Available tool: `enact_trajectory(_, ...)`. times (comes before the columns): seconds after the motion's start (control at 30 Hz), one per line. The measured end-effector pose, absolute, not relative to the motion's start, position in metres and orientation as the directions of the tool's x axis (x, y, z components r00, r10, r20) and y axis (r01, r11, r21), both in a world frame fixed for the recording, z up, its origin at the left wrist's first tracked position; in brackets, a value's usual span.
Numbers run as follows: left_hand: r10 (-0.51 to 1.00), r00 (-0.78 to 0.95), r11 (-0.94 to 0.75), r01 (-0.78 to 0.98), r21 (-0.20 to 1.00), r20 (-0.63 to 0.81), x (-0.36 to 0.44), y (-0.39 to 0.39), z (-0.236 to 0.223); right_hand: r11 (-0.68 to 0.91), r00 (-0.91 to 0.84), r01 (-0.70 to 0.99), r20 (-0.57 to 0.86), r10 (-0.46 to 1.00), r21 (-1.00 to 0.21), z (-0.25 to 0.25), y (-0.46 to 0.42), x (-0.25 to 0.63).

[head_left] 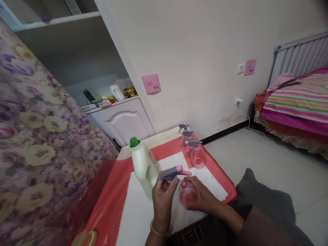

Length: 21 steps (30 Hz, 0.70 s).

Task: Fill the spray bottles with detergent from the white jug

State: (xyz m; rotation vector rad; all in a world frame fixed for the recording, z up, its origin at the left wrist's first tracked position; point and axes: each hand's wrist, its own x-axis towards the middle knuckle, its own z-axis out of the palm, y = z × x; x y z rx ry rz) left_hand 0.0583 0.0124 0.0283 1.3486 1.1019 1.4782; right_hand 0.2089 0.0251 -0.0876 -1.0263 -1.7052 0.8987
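My left hand (162,198) is closed around a grey spray head (171,173) with a pink nozzle, holding it just above the table. My right hand (202,198) grips a small clear pink bottle (186,193) whose neck is uncovered, right beside the spray head. Both hands are over a white mat (138,212) on a red-covered table (112,205). A white jug with a green cap (142,165) stands just left of my hands.
Three pink spray bottles with grey heads (194,152) stand in a row at the table's far right edge. Floral fabric (38,136) fills the left. A white cabinet (120,119) is behind, and a bed with a striped blanket (299,102) at right.
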Motion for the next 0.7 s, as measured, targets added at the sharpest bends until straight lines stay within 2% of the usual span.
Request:
enact_trajectory(0.17,0.974,-0.123,-0.19,0.003,0.982,0.189,0.058,0.007,0.032,0.381,-0.22,0.23,0.334,0.917,-0.895,-0.086,0.024,0.208)
enact_trajectory(0.4,0.948,-0.161,-0.263,0.087,0.961,0.274,0.053,0.003,0.043,0.387,-0.227,0.225,0.339,0.913,-0.894,-0.091,0.025,0.208)
enact_trajectory(0.7,0.891,-0.291,-0.379,-0.051,0.924,0.35,0.023,0.003,0.063,0.386,-0.245,0.202,0.335,0.91,-0.9,-0.094,0.025,0.21)
